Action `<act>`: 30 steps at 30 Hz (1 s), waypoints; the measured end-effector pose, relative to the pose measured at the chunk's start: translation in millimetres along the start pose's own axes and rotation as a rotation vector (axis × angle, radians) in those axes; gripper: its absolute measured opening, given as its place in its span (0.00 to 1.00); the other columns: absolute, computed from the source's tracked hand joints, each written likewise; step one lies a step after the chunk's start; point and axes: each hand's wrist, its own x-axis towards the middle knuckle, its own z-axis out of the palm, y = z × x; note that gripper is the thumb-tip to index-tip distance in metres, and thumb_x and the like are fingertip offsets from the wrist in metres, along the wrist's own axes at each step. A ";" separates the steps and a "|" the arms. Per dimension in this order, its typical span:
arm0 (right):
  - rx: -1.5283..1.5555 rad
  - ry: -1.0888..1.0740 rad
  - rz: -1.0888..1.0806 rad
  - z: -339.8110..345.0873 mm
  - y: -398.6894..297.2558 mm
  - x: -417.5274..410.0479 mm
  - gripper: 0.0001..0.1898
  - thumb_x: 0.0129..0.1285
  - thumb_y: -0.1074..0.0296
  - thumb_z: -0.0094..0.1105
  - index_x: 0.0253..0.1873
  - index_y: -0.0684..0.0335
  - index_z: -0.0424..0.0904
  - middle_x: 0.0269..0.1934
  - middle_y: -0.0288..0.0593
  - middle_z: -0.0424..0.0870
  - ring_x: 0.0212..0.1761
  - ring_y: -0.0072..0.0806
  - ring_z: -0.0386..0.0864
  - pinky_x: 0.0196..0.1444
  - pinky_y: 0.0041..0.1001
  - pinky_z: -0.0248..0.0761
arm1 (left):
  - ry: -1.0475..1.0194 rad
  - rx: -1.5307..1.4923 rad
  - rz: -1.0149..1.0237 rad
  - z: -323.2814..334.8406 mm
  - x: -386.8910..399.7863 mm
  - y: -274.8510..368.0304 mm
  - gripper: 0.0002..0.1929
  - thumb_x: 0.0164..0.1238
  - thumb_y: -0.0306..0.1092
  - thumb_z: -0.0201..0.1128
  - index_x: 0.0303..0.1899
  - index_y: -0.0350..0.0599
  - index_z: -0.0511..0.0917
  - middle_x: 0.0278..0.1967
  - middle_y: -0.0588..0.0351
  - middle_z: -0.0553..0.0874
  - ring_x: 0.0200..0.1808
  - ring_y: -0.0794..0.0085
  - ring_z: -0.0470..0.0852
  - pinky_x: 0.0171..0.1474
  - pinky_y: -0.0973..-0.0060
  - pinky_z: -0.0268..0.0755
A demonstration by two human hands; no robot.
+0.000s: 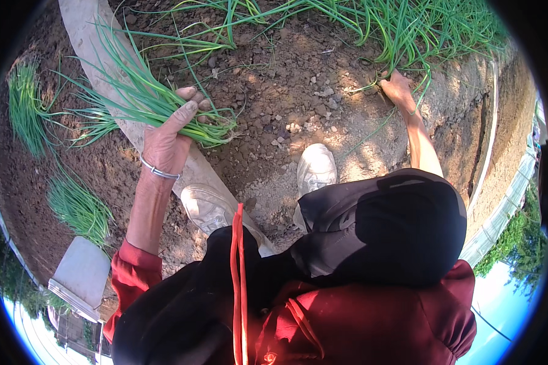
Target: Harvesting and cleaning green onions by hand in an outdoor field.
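Observation:
My left hand [171, 123], with a metal bangle at the wrist, grips a bunch of long green onion-like plants [141, 98]; their root ends point right and the leaves fan out to the upper left. At the upper right, my right hand [396, 89] is low to the soil, at the base of a dense clump of standing green plants [406, 34]. Its fingertips are partly hidden by leaves and soil, so what they hold cannot be made out. Cut or pulled stalks [210, 43] lie on the brown soil [274, 86] between the hands.
A pale concrete strip [210, 175] runs diagonally under my left arm. Left of it lie bunches of green plants [25, 107] [80, 205] and a whitish plastic container [82, 269]. My shoes [317, 169] stand on and beside the soil. A pale hose or pipe [488, 132] curves along the right.

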 end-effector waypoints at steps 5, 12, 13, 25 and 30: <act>-0.092 -0.044 -0.028 8.2 -32.7 -3.8 0.26 0.46 0.51 0.62 0.43 0.67 0.73 0.39 0.55 0.80 0.46 0.46 0.77 0.49 0.37 0.68 | 0.002 -0.035 0.034 -15.8 -7.5 11.8 0.16 0.62 0.29 0.59 0.50 0.36 0.73 0.48 0.49 0.77 0.50 0.63 0.75 0.53 0.67 0.67; -0.134 0.137 -0.110 13.8 3.3 3.0 0.18 0.52 0.64 0.53 0.47 0.65 0.71 0.40 0.59 0.79 0.47 0.53 0.75 0.48 0.43 0.67 | -0.124 -0.199 -0.001 -14.9 -3.2 12.9 0.18 0.66 0.36 0.56 0.55 0.42 0.70 0.49 0.52 0.75 0.53 0.63 0.72 0.57 0.61 0.65; -0.091 0.123 -0.195 14.1 11.2 4.8 0.19 0.51 0.63 0.54 0.46 0.68 0.71 0.41 0.60 0.79 0.48 0.53 0.75 0.49 0.43 0.66 | -0.145 -0.228 -0.019 -16.3 -3.4 13.0 0.18 0.66 0.36 0.55 0.55 0.42 0.70 0.48 0.53 0.76 0.53 0.63 0.73 0.57 0.61 0.65; 0.422 -0.320 -0.704 -27.4 -222.8 -137.6 0.08 0.58 0.68 0.57 0.40 0.64 0.77 0.27 0.38 0.78 0.29 0.20 0.72 0.35 0.24 0.67 | -0.169 -0.413 -0.014 -26.8 -9.6 20.9 0.16 0.65 0.32 0.56 0.53 0.38 0.70 0.42 0.51 0.78 0.49 0.63 0.75 0.55 0.62 0.68; 0.281 -0.286 -0.869 16.9 -243.5 -142.1 0.13 0.56 0.71 0.51 0.47 0.64 0.76 0.41 0.49 0.75 0.46 0.39 0.75 0.51 0.35 0.67 | -0.175 -0.434 -0.015 -27.0 -10.8 19.4 0.15 0.65 0.31 0.57 0.51 0.38 0.71 0.42 0.50 0.78 0.48 0.62 0.76 0.54 0.62 0.68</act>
